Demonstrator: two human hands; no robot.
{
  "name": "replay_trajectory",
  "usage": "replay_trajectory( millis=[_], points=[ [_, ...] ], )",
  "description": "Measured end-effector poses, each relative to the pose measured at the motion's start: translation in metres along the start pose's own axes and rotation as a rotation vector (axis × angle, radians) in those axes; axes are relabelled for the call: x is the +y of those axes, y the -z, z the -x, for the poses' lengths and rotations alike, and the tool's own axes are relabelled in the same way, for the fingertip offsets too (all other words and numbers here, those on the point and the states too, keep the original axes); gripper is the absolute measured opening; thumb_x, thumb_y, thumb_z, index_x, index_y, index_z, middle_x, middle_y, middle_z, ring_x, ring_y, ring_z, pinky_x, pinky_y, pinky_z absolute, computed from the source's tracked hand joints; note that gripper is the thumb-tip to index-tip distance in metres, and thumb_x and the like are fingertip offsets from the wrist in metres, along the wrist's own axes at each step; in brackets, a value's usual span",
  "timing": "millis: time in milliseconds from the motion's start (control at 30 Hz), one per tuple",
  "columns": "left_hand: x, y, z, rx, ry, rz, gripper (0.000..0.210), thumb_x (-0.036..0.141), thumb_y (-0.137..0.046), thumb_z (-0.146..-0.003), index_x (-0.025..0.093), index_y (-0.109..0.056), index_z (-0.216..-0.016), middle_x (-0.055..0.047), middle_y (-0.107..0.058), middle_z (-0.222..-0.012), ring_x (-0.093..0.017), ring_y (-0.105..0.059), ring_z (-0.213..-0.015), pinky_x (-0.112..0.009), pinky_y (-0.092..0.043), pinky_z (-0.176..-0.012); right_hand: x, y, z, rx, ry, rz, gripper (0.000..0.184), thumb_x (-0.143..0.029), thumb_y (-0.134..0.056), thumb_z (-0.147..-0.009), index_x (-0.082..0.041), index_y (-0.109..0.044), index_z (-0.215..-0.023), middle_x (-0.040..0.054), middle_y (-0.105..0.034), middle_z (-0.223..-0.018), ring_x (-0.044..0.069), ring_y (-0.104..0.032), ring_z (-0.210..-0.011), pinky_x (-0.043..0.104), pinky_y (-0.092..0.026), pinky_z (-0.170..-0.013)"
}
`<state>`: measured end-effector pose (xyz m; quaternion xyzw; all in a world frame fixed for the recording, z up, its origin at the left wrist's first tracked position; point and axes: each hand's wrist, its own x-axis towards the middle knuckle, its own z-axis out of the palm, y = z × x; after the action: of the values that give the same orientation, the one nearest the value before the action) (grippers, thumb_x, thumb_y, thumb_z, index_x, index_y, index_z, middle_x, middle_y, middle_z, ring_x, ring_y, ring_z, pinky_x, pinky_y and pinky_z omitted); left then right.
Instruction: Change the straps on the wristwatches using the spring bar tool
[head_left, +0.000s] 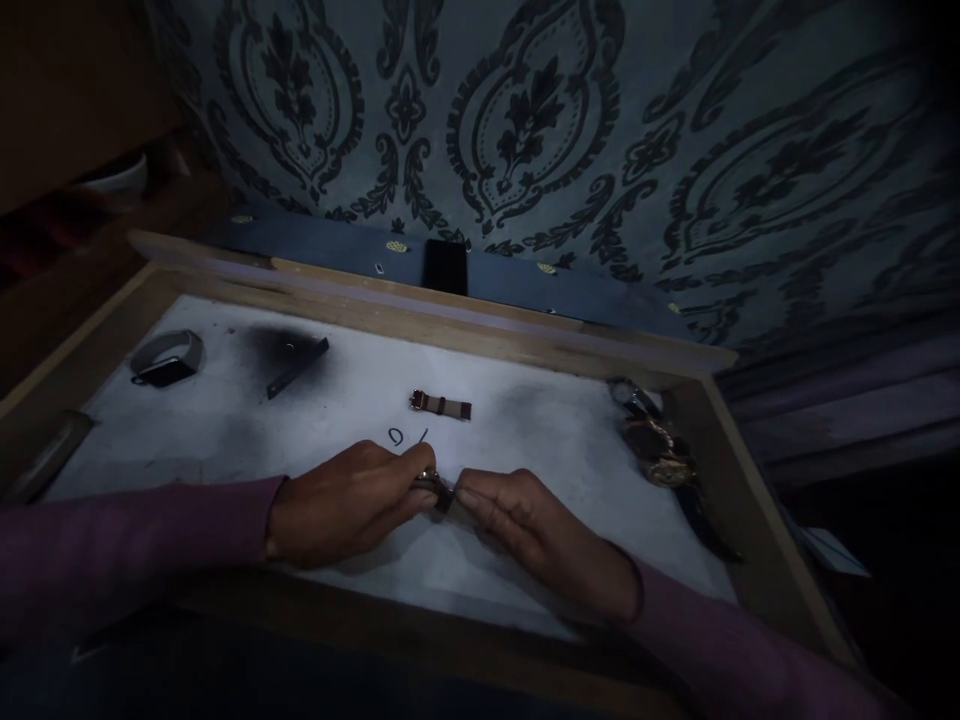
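Observation:
My left hand (349, 505) is closed round a wristwatch (427, 478), its metal case showing at the fingertips. My right hand (532, 530) pinches a strap (444, 500) at the case's side; whether the strap is joined to the case I cannot tell. Just beyond the hands lies a brown and tan strap piece (444, 405) with a buckle at its left end. Between it and my left hand are a small dark curved piece (395, 436) and a thin dark pin-like piece (424, 435).
A wooden tray (420, 318) with a white lining surrounds the work. At left lie a smartwatch (169, 362) and a dark flat bar (298, 368). Several watches (667, 455) lie along the right wall. Behind the tray is a black phone-like object (445, 267).

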<state>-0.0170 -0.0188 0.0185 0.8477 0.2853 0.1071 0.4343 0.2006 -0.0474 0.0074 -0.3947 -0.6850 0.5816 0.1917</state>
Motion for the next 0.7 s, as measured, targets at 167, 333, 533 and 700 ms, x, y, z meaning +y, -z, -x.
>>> replay_trajectory(
  millis=[167, 333, 533, 700],
  points=[
    [-0.002, -0.004, -0.001, 0.078, -0.029, -0.231, 0.015, 0.024, -0.032, -0.100, 0.019, -0.040, -0.089, 0.005, -0.050, -0.063, -0.010, -0.043, -0.049, -0.023, -0.030, -0.046, -0.003, -0.008, 0.000, 0.121, -0.032, -0.019, 0.042, -0.047, -0.035, -0.100, -0.021, -0.042, -0.068, -0.0059, -0.036, -0.057, 0.009, -0.032, -0.049, 0.022, -0.028, -0.046],
    [-0.005, -0.010, -0.001, 0.165, -0.094, -0.427, 0.016, 0.023, -0.030, -0.101, 0.019, -0.040, -0.089, 0.004, -0.053, -0.062, -0.010, -0.046, -0.047, -0.023, -0.033, -0.045, -0.005, -0.016, -0.001, 0.207, -0.055, -0.011, 0.045, -0.054, -0.036, -0.098, -0.021, -0.040, -0.067, -0.0063, -0.033, -0.055, 0.009, -0.030, -0.047, 0.022, -0.026, -0.045],
    [-0.003, -0.016, -0.004, 0.242, -0.065, -0.516, 0.016, 0.022, -0.031, -0.101, 0.019, -0.040, -0.089, 0.002, -0.059, -0.063, -0.011, -0.053, -0.046, -0.022, -0.036, -0.043, -0.003, -0.023, -0.004, 0.321, -0.044, -0.038, 0.044, -0.053, -0.036, -0.098, -0.022, -0.037, -0.066, -0.0057, -0.033, -0.056, 0.010, -0.031, -0.047, 0.022, -0.026, -0.043],
    [-0.006, -0.021, -0.006, 0.270, -0.100, -0.674, 0.016, 0.020, -0.031, -0.100, 0.018, -0.041, -0.088, 0.001, -0.059, -0.061, -0.013, -0.055, -0.045, -0.024, -0.037, -0.042, 0.000, -0.025, -0.006, 0.348, -0.035, -0.042, 0.042, -0.050, -0.036, -0.098, -0.022, -0.038, -0.067, -0.0059, -0.033, -0.054, 0.010, -0.031, -0.046, 0.023, -0.026, -0.043]
  ],
)
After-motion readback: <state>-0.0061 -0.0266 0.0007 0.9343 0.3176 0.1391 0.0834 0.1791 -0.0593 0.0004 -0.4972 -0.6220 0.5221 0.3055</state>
